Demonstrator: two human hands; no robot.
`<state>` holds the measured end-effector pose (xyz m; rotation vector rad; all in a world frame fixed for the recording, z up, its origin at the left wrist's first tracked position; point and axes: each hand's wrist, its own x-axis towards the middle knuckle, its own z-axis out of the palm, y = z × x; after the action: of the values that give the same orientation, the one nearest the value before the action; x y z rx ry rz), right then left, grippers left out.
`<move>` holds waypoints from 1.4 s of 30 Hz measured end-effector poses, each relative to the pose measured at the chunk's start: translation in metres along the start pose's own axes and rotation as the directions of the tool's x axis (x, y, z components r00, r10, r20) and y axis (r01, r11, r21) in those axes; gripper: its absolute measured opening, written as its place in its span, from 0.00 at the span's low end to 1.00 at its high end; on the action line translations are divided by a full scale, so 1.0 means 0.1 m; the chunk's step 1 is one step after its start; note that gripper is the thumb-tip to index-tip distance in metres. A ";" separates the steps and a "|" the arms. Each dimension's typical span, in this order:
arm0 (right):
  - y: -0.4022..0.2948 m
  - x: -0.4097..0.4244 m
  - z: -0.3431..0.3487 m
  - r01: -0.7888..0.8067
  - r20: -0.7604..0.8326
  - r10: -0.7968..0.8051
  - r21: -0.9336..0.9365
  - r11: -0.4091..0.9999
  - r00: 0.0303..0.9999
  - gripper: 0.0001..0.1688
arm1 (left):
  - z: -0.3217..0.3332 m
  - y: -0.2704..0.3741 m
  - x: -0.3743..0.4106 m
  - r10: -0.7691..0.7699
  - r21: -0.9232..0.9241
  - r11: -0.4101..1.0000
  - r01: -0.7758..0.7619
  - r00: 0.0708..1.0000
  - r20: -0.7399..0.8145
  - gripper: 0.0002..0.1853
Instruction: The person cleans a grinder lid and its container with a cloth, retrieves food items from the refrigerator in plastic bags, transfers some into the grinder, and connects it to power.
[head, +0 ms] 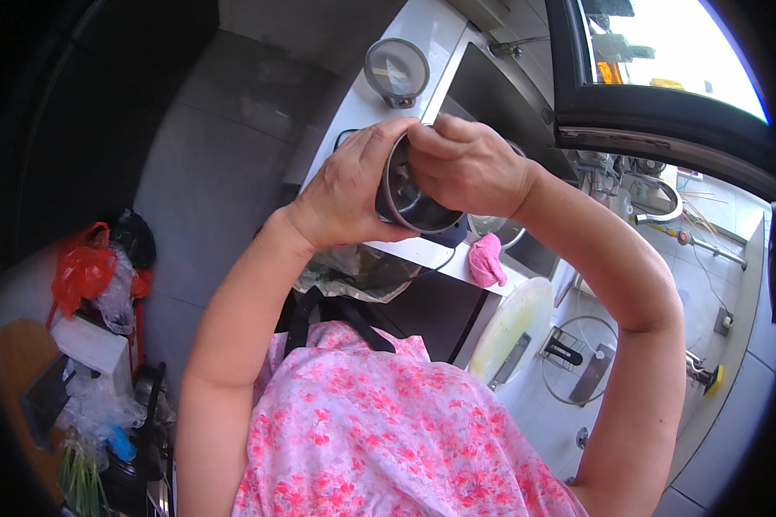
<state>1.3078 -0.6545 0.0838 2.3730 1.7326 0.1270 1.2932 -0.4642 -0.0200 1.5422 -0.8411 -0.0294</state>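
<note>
A round, deep metal bowl (pixel 430 212) with a dark outside, perhaps that of an electric grinder, is tilted toward me over the counter. My left hand (pixel 355 184) grips it from the left, thumb along the near side. The curled fingers of my right hand (pixel 469 165) reach over the rim into its mouth. They hide much of the inside, and whether they hold anything cannot be seen. Small pale bits cling to the inner wall. Behind the bowl shows part of a dark blue base (pixel 449 238) with a cord. Beyond my hands lies a round transparent lid (pixel 398 70).
A pink cloth (pixel 487 262) lies on the counter's near edge, beside a sink (pixel 475 84) partly holding a glass-like bowl (pixel 491 226). Right of me are a round cutting board (pixel 514 323) with a knife (pixel 512 358) and a glass lid (pixel 579 381). An open window frame (pixel 653 110) juts in overhead.
</note>
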 end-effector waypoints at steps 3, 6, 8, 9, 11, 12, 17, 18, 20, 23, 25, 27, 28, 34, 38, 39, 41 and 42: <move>-0.14 -0.01 -0.12 -0.204 0.178 0.199 0.006 0.979 0.964 0.04 | 0.02 -0.01 -0.01 0.054 0.064 0.997 -0.052 0.998 -0.024 0.57; -0.22 -0.03 -0.27 -0.376 0.407 0.332 0.030 0.926 0.851 0.04 | 0.02 0.00 -0.03 0.069 0.114 0.991 -0.065 0.997 -0.034 0.57; -0.17 -0.06 -0.19 -0.252 0.211 0.233 0.068 0.965 0.949 0.04 | 0.02 0.00 -0.04 0.062 0.117 0.991 -0.058 0.998 -0.032 0.56; -0.15 -0.07 -0.16 -0.193 0.108 0.184 0.073 0.978 0.977 0.04 | 0.02 0.00 -0.04 0.059 0.111 0.992 -0.056 0.998 -0.023 0.56; -0.10 -0.03 -0.13 -0.068 0.023 0.068 0.010 0.998 0.997 0.05 | 0.03 0.00 -0.02 0.059 0.100 0.993 -0.057 0.998 -0.013 0.57; -0.08 -0.01 -0.06 -0.015 0.015 0.015 -0.027 1.000 1.000 0.05 | 0.04 0.00 -0.02 0.056 0.099 0.994 -0.055 0.998 -0.011 0.57; -0.18 0.02 -0.23 -0.304 0.322 0.275 0.044 0.952 0.906 0.04 | 0.03 0.00 -0.03 0.035 0.147 0.989 -0.031 0.999 -0.022 0.57; -0.22 0.05 -0.32 -0.340 0.470 0.315 -0.033 0.940 0.825 0.03 | 0.06 0.00 -0.03 0.029 0.152 0.988 -0.025 0.999 -0.023 0.57; -0.18 0.08 -0.36 -0.355 0.474 0.313 -0.001 0.935 0.823 0.02 | 0.08 -0.01 -0.03 0.018 0.155 0.988 -0.014 1.000 -0.023 0.57; -0.09 0.11 -0.25 -0.252 0.290 0.223 0.068 0.965 0.931 0.02 | 0.09 0.00 -0.03 0.010 0.147 0.989 -0.008 1.000 -0.012 0.57; -0.09 0.07 -0.19 -0.206 0.213 0.186 0.076 0.976 0.959 0.02 | 0.08 -0.01 -0.03 0.010 0.145 0.989 -0.009 1.000 -0.011 0.57; -0.14 -0.04 -0.20 -0.228 0.256 0.206 0.059 0.972 0.945 0.02 | 0.11 0.00 -0.04 0.019 0.161 0.987 -0.015 1.000 -0.023 0.57; -0.16 -0.05 -0.26 -0.288 0.338 0.243 0.089 0.954 0.909 0.02 | 0.11 -0.01 -0.04 0.015 0.177 0.984 -0.011 1.000 -0.024 0.57; -0.39 0.00 -0.32 -0.789 0.628 0.482 0.531 0.309 0.611 0.07 | 0.12 0.00 -0.05 -0.018 0.207 0.978 0.019 1.000 -0.007 0.57; -0.48 -0.07 -0.32 -0.726 0.515 0.514 0.530 0.438 0.686 0.03 | 0.10 0.01 -0.04 0.000 0.212 0.977 0.003 1.000 -0.014 0.57; -0.48 -0.09 -0.33 -0.677 0.456 0.500 0.502 0.538 0.736 0.01 | 0.11 0.02 -0.03 -0.002 0.207 0.978 0.006 1.000 -0.020 0.57; -0.33 -0.08 -0.36 -0.485 0.453 0.347 0.235 0.842 0.821 0.01 | 0.13 0.03 -0.04 -0.006 0.199 0.980 0.012 0.999 -0.032 0.57; -0.27 -0.07 -0.34 -0.343 0.404 0.268 0.126 0.931 0.875 0.03 | 0.14 0.03 -0.03 -0.003 0.200 0.980 0.010 0.999 -0.033 0.57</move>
<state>1.2740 -0.6496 0.1111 2.5761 1.2297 -0.4524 1.2827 -0.4740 -0.0217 1.7299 -0.8331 0.0780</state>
